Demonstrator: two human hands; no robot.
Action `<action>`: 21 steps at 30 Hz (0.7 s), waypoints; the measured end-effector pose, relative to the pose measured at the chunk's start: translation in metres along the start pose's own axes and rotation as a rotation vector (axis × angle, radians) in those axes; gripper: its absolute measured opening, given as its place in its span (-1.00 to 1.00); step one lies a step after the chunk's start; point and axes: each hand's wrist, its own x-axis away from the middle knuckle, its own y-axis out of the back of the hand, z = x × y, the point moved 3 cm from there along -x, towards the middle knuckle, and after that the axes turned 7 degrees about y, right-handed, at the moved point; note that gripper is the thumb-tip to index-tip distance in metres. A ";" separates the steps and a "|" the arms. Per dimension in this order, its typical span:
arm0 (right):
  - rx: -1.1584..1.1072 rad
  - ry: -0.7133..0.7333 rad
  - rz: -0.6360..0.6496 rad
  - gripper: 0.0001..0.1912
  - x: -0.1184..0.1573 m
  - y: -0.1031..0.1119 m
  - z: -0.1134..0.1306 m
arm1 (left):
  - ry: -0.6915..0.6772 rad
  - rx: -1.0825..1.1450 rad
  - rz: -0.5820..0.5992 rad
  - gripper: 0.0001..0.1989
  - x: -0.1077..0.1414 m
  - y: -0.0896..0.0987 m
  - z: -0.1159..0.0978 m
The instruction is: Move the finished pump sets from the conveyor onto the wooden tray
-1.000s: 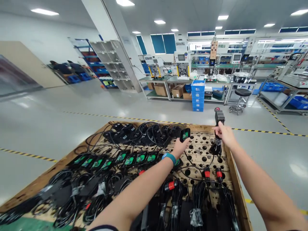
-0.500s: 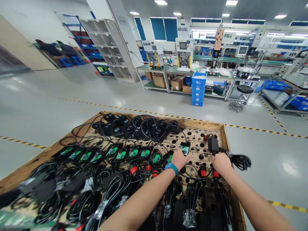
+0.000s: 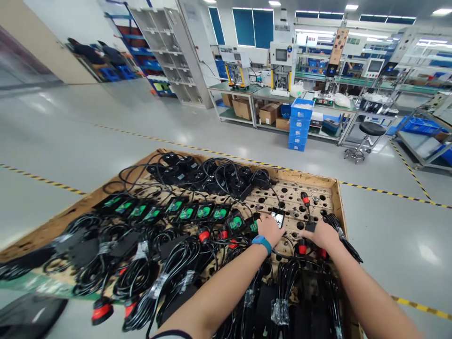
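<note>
Box (image 3: 278, 216), small and black with a bright, glossy inside, is on the right part of the wooden tray (image 3: 302, 178), beyond the right end of a row of green boards (image 3: 205, 211) in black cases. The person's left hand (image 3: 270, 229) is at its near edge, fingers bent and partly spread, thumb to the right; whether they pinch it or only rest there, I cannot tell. Farther right, the right hand (image 3: 322, 234) bends over a dark block (image 3: 310, 227), one digit reaching left; the palm side is hidden, so how firmly it holds cannot be told. A red-ringed plug (image 3: 305, 198) lies just beyond the block, and a tied cable bundle (image 3: 341, 231) lies across the tray's right wall beside that hand. Box is probably best kept flat and handled by its outer edges, so that no fingertip presses on the inside, with the thin cord (image 3: 277, 195) at its far side left slack. Block seems best settled flat before the fingers loosen, clear of the near plug (image 3: 302, 246). Bundle would likely sit more safely wholly inside the wall, since its weight may tug at whatever it joins.
</note>
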 end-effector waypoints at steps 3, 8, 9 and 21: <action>0.017 -0.111 -0.003 -0.27 -0.019 -0.006 0.024 | 0.049 0.053 0.007 -0.37 0.002 -0.002 -0.004; 0.121 -0.074 0.002 -0.50 -0.008 0.011 0.025 | 0.053 0.024 -0.029 -0.26 0.009 -0.004 0.005; 0.176 -0.059 -0.028 -0.47 -0.002 0.021 0.017 | 0.041 0.006 -0.041 -0.19 0.011 -0.005 0.008; 0.246 -0.217 0.181 -0.07 0.018 0.019 -0.008 | 0.110 0.012 0.058 0.04 0.015 -0.024 0.022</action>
